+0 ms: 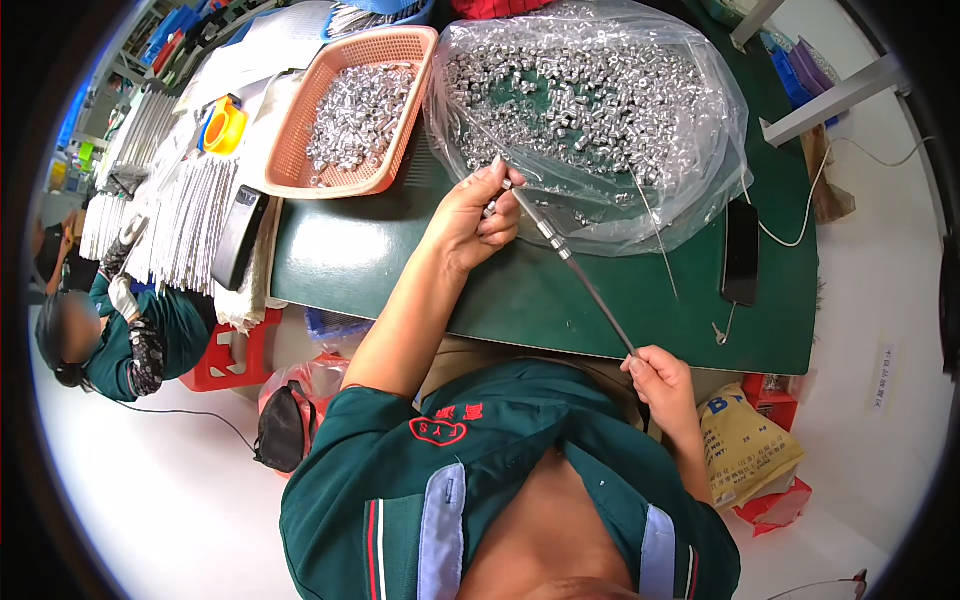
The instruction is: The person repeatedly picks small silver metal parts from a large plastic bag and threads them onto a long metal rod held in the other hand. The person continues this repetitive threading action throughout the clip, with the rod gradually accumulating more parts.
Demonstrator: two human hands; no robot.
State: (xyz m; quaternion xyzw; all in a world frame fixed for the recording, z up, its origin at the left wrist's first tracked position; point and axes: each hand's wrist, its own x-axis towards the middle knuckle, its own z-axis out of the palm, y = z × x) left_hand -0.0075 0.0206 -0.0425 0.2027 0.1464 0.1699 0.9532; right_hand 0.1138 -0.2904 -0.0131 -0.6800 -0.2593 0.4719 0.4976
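My right hand (664, 388) is closed around the near end of a thin grey rod (598, 301), which slants up and left over the green table. Several small silver metal sleeves (553, 240) sit on the rod toward its far end. My left hand (474, 218) is closed at that far end, with thumb and forefinger at a sleeve and more small metal pieces partly hidden in its curled fingers. Just beyond it lies a large clear plastic bag (735, 130) spread with many loose silver sleeves. A second thin rod (655, 230) rests across the bag's near edge.
A peach plastic basket (278, 165) of silver pieces stands left. Farther left are bundled rods (190, 235), an orange tape dispenser (226, 125) and a black case (240, 236). A black phone (740, 250) lies right. A co-worker (140, 335) sits at far left.
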